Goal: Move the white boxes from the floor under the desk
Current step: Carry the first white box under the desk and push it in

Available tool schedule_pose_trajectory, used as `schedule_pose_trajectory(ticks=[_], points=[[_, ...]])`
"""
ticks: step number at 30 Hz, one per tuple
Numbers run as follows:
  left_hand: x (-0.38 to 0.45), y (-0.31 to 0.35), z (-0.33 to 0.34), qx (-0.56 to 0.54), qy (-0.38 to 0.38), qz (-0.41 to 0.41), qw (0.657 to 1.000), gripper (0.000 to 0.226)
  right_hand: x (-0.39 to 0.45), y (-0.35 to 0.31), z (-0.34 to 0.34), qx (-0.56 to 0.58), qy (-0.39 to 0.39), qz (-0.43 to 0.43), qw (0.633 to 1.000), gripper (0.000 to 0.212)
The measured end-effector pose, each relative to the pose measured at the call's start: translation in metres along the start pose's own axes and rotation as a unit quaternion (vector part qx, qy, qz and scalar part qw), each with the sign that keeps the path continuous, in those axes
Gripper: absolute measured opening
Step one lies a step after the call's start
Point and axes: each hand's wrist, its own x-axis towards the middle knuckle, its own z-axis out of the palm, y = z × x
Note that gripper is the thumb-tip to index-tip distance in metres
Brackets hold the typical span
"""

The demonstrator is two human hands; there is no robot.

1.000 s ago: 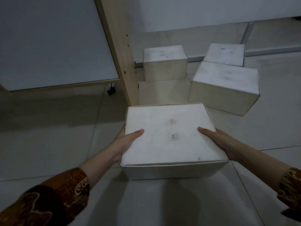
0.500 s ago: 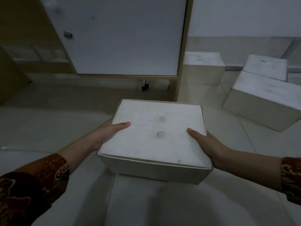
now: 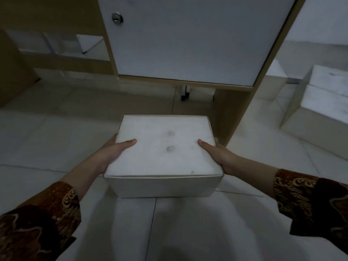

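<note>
Centre frame: box (image 3: pixel 163 153) clamped between left hand (image 3: pixel 111 153) and right hand (image 3: pixel 218 156), thumbs on lid, fingers wrapped round sides, likely for level carry. Desk (image 3: pixel 188 40) directly above. More boxes (image 3: pixel 320 110) on floor (image 3: pixel 47 140), right edge.

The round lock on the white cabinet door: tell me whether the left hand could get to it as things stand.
Probably not right away. The left hand grips the white box together with the right hand, so it isn't free. The lock itself is unobstructed, higher on the cabinet door.
</note>
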Motion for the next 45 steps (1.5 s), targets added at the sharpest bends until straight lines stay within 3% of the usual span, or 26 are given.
schedule_pose_trajectory(ticks=[6,10,14,17,19,21,23,25,29,36,39,42,45], points=[[0.022,-0.033,-0.001,-0.024,0.037,0.001,0.999,0.048,0.027,0.012,-0.006,-0.057,0.015,-0.009,0.998,0.054],[0.024,-0.041,0.01,-0.045,0.069,0.04,0.996,0.048,0.03,0.013,-0.01,-0.152,0.075,-0.076,0.983,0.05],[0.023,-0.043,0.027,-0.085,0.11,0.064,0.988,0.052,0.023,0.015,-0.016,-0.307,0.151,-0.142,0.929,0.062],[0.02,-0.047,0.05,-0.098,0.169,0.071,0.978,0.061,0.01,0.03,-0.018,-0.468,0.17,-0.186,0.847,0.07],[0.016,-0.047,0.075,-0.099,0.216,0.053,0.97,0.076,-0.001,0.039,-0.009,-0.425,0.166,-0.175,0.872,0.08],[0.006,-0.049,0.104,-0.063,0.265,0.04,0.961,0.086,-0.01,0.039,0.006,-0.283,0.148,-0.118,0.94,0.091],[-0.005,-0.054,0.123,0.068,0.329,0.062,0.94,0.082,-0.012,0.035,0.019,-0.142,0.131,-0.067,0.979,0.097],[-0.014,-0.064,0.125,0.256,0.355,0.074,0.896,0.072,-0.01,0.033,0.029,-0.098,0.127,-0.047,0.986,0.1],[-0.03,-0.069,0.115,0.475,0.261,0.11,0.833,0.066,-0.004,0.039,0.036,-0.144,0.137,-0.062,0.978,0.099],[-0.069,-0.082,0.107,0.582,0.168,0.16,0.779,0.087,0.018,0.023,0.019,-0.28,0.037,-0.118,0.952,0.089],[-0.074,-0.086,0.098,0.632,0.093,0.21,0.74,0.083,0.03,0.012,0.013,-0.408,0.055,-0.167,0.896,0.066],[-0.063,-0.081,0.089,0.658,0.023,0.295,0.692,0.07,0.022,0.017,0.012,-0.503,0.108,-0.277,0.812,0.048],[-0.042,-0.07,0.089,0.643,-0.047,0.36,0.674,0.066,-0.003,0.032,0.015,-0.569,0.019,-0.308,0.762,0.055]])
